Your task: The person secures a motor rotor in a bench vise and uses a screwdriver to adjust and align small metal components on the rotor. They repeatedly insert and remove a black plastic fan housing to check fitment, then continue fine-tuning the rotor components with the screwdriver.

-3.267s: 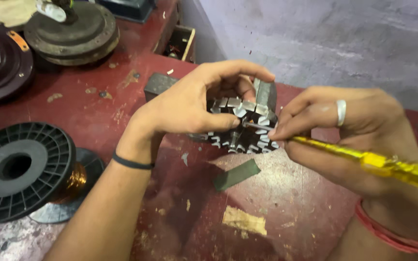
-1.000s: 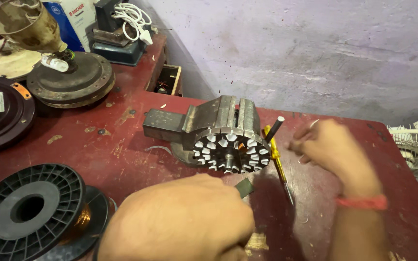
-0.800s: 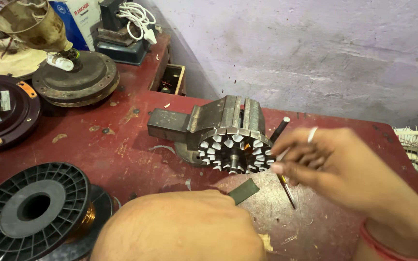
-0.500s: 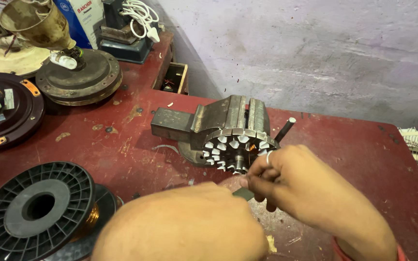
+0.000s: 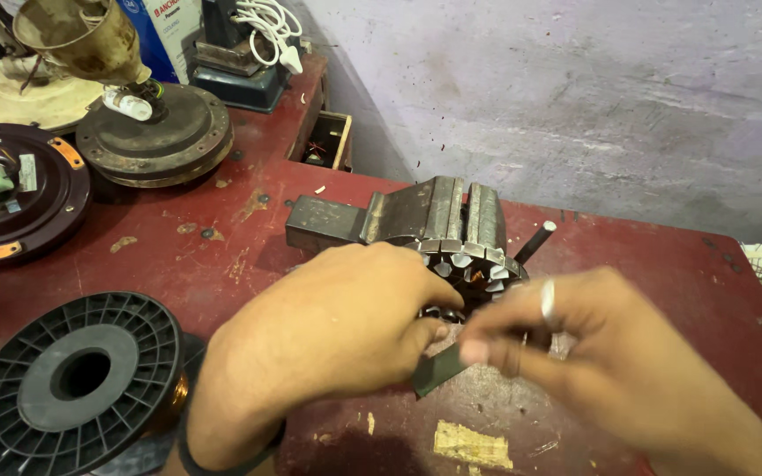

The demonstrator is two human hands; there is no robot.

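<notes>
Stator core (image 5: 474, 264): round stack of grey steel laminations, ring of pale wedge-shaped teeth facing the camera, clamped upright in a small grey bench vise (image 5: 399, 216) on the worn red surface (image 5: 654, 291). Left hand (image 5: 328, 339) curled closed over the core's lower left; right hand (image 5: 593, 353), ring on one finger, pinches a dark flat strip (image 5: 438, 370) just below the core. Black wire spool (image 5: 72, 379) lies at left

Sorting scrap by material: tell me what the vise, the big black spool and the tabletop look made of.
Vise: bare grey metal, dull, machined flat faces. Spool: likely black plastic, moulded ribs, matte; copper-coloured wire on it. Tabletop: red-brown paint, chipped in spots; what lies under it is unclear.
</notes>
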